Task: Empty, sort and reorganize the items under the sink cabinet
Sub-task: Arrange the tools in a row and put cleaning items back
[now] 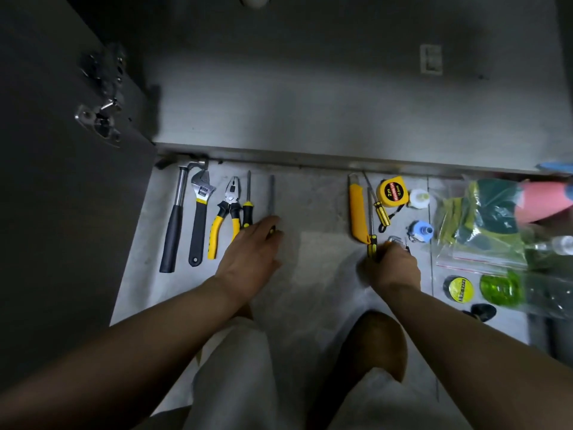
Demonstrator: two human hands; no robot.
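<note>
My L hand [251,252] has its fingers curled over the handle of a thin screwdriver [272,193], just right of the tool row: hammer [173,218], wrench [200,212], pliers [228,209], short screwdriver [247,209], all pointing far toward the sink cabinet [310,103]. My R hand [393,265] grips the yellow-black screwdriver [370,212] by its handle, just right of the utility knife [356,209] & near the tape measure [391,191]. Bagged sponges [483,212] & tape rolls [458,288] sit further right.

Open floor strip [313,206] between thin screwdriver [272,193] and utility knife [356,209], plastic bags [483,243] perhaps blocking right.
</note>
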